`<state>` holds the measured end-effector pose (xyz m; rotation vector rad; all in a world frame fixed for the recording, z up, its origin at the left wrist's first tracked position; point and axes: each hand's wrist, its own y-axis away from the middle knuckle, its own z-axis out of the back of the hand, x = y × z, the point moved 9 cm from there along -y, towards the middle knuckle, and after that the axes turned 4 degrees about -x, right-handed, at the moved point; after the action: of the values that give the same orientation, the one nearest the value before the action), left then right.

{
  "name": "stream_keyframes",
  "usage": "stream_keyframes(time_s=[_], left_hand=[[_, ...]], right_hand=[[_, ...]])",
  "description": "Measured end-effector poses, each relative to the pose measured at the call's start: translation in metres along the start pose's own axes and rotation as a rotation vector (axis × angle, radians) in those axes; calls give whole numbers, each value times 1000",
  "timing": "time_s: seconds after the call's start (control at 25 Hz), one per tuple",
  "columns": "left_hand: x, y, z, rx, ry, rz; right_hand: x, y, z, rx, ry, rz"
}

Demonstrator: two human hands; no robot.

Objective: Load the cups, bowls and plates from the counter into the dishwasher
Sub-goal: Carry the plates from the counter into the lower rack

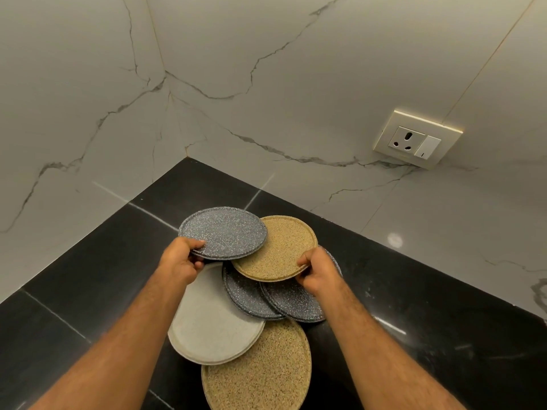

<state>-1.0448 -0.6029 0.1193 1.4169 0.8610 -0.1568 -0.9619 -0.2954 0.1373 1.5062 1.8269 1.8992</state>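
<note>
My left hand (180, 260) grips the near-left rim of a dark grey speckled plate (225, 232), held above the black counter (88, 276). My right hand (318, 270) grips the right rim of a tan speckled plate (281, 250), which sits partly under the grey one. Below them on the counter lie two more dark grey plates (248, 294) (296, 303), a pale grey plate (210, 321) and a large tan plate (260, 368), overlapping each other. No dishwasher, cups or bowls are in view.
White marble walls meet in a corner (177, 128) behind the counter. A wall socket with a switch (416, 140) sits on the right wall just above the counter.
</note>
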Motion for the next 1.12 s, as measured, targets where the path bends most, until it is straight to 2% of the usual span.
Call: stream_keyframes(time_s=[0.16, 0.4, 0.6, 0.84, 1.12], left_hand=[[-3, 30, 11, -5, -2, -108], [-8, 116, 13, 108, -101, -365], [9, 222, 25, 132, -295, -646], [91, 347, 54, -47, -590, -932], [178, 456, 75, -76, -768, -1092]], right_hand=[[18, 24, 25, 41, 66, 67], [43, 85, 72, 62, 264, 323], [32, 157, 124, -18, 507, 604], [-1, 256, 206, -139, 844, 915], [-44, 339, 278, -189, 965, 1114]])
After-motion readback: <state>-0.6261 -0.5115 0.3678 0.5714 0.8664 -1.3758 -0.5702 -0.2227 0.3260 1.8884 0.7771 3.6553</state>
